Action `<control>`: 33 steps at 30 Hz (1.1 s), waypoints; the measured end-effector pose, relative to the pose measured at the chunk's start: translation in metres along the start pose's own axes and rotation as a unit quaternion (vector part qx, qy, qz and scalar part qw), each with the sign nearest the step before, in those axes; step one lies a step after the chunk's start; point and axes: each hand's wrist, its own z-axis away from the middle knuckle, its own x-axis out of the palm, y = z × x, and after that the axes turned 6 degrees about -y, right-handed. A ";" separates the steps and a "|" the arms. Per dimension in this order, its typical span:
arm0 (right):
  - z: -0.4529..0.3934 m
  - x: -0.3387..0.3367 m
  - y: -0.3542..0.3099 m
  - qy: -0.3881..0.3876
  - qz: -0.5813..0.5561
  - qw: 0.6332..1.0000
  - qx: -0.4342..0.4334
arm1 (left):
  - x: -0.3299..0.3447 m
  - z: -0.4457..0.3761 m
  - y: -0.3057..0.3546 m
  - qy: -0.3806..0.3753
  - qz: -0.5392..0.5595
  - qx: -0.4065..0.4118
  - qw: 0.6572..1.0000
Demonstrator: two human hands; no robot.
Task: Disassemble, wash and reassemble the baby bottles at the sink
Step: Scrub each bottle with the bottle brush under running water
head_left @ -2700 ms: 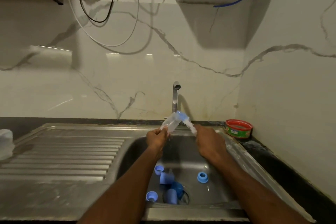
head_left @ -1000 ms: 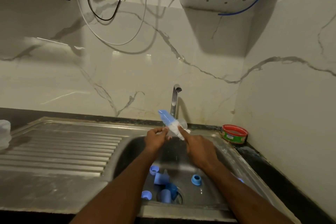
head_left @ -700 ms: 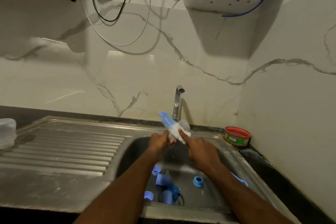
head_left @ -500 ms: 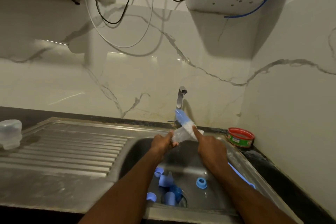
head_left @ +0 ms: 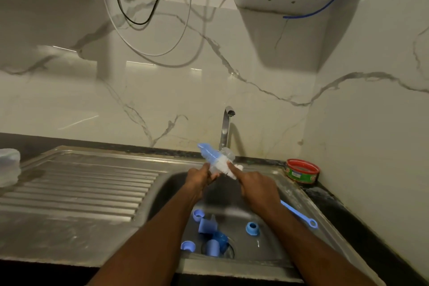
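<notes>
While left hand (head_left: 199,177) grips clear bottle (head_left: 226,158), right hand (head_left: 256,187) holds brush (head_left: 217,158) over sink (head_left: 299,195). Blue bottle parts (head_left: 210,231) litter basin; red tin (head_left: 302,170) beside rim.

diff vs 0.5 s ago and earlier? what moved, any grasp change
The brush swung: its blue end pointed up-right toward the tap 0.5 s ago, now up-left. The clear bottle turned with it. The left hand still grips the bottle, the right hand the brush handle; nothing let go. The blue parts in the sink and the red tin stayed put.
</notes>
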 end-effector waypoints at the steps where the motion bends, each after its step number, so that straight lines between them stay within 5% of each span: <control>1: -0.001 -0.001 0.005 0.013 -0.003 0.999 0.029 | 0.000 0.001 0.000 -0.001 0.003 0.003 1.000; 3: -0.001 -0.002 0.013 0.028 -0.011 0.996 0.079 | 0.000 0.000 0.001 0.000 0.001 0.005 1.000; 7: 0.001 0.006 0.002 -0.008 -0.048 0.999 0.000 | -0.001 -0.001 0.000 0.012 -0.026 0.013 1.000; 10: -0.007 0.006 0.013 0.004 -0.062 0.998 0.032 | -0.003 0.007 -0.001 0.036 -0.115 0.076 0.990; 15: -0.007 -0.001 0.027 -0.054 -0.144 0.988 0.013 | -0.004 0.014 0.003 0.018 -0.389 0.292 0.874; 18: -0.007 -0.004 0.020 -0.014 -0.186 0.982 -0.008 | -0.007 0.015 0.005 -0.001 -0.414 0.382 0.826; 23: -0.003 -0.008 0.031 -0.002 -0.092 0.994 0.065 | -0.008 0.022 0.010 -0.070 -0.505 0.448 0.734; 27: -0.002 -0.009 0.021 0.000 -0.194 0.981 0.016 | -0.011 0.016 0.010 -0.080 -0.482 0.487 0.724; 31: -0.003 -0.005 0.030 0.005 -0.106 0.992 0.073 | -0.011 0.016 0.009 -0.079 -0.531 0.487 0.689; 33: -0.002 -0.005 0.029 0.006 -0.099 0.992 0.072 | -0.009 0.016 0.009 -0.075 -0.511 0.485 0.706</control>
